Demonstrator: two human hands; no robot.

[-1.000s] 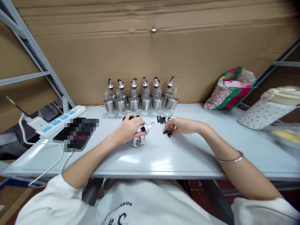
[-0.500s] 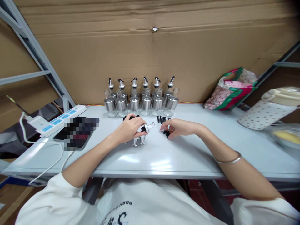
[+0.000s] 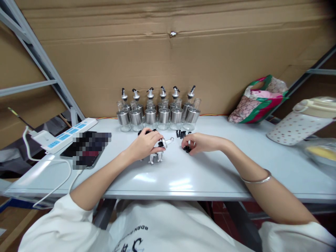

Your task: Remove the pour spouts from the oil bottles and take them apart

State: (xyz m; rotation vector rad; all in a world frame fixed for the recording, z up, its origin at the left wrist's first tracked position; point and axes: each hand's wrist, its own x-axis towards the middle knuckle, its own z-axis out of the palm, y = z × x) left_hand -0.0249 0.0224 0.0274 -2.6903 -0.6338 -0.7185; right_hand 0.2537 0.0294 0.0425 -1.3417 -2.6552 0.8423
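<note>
My left hand (image 3: 145, 145) is closed on a silver pour spout (image 3: 166, 142) with a black ribbed stopper, its nozzle pointing right. Under and beside that hand lie more silver spouts (image 3: 156, 157) with black stoppers, partly hidden by the fingers. My right hand (image 3: 198, 142) is lowered over a small heap of black caps (image 3: 187, 149). Its thumb and fingers are bent and apart around the heap, touching it; no cap is seen lifted. Several black pieces (image 3: 183, 133) lie in a loose row just behind it.
Several glass bottles with steel bands (image 3: 164, 115) stand at the back; the rear row has spouts fitted. At left are a power strip (image 3: 76, 131), phones (image 3: 91, 162) and a white cable (image 3: 54, 194). A patterned bag (image 3: 252, 105), a dotted jug (image 3: 291, 126) and a bowl (image 3: 320, 157) are at right.
My right hand's fingers have drawn slightly closer together over the black caps, and the hand has shifted a little to the right. My left hand keeps its hold on the spout.
</note>
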